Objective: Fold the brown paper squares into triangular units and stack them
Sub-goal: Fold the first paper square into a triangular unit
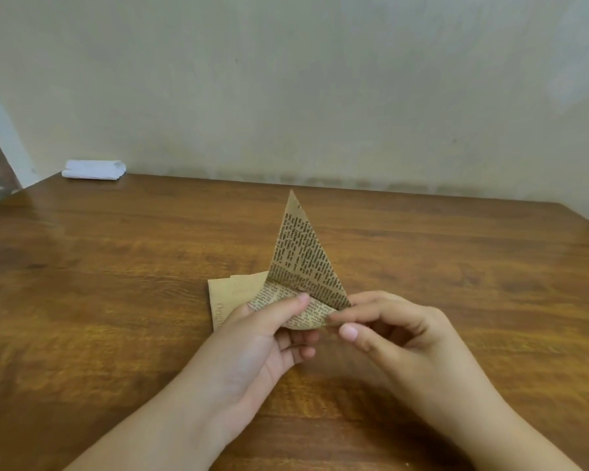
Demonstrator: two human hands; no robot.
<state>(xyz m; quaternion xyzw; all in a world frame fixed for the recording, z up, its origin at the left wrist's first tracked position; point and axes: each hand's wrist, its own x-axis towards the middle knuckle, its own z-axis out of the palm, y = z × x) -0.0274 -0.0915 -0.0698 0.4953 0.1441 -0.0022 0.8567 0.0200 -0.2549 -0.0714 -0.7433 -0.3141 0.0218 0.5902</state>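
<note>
Held just above the wooden table, between both hands: a brown newsprint-patterned paper square, part-folded into a tall triangle whose long axis runs up and away from the body, apex pointing toward the wall

Left hand closed on the lower left of the paper, thumb pressed on the printed face close to the horizontal crease, fingers curled beneath

Right hand closed in a pinch on the lower right corner, thumb and forefinger meeting at the paper's edge, remaining fingers loosely curled below

Both hands at the base of the triangle, the apex free and unsupported beyond them; the base flap bent back toward the body along the crease

Lying flat on the table behind the left hand and partly hidden by it: more brown paper, apparently the supply or the stack, number of sheets not readable

Probably mid-fold on one unit, nothing visibly finished nearby

Next move likely turns on the right corner, nearer the right hand, being carried across the upright axis while the left thumb anchors the crease

Far left rear of the table, well apart: a folded white cloth or packet, not clearly identifiable
</note>
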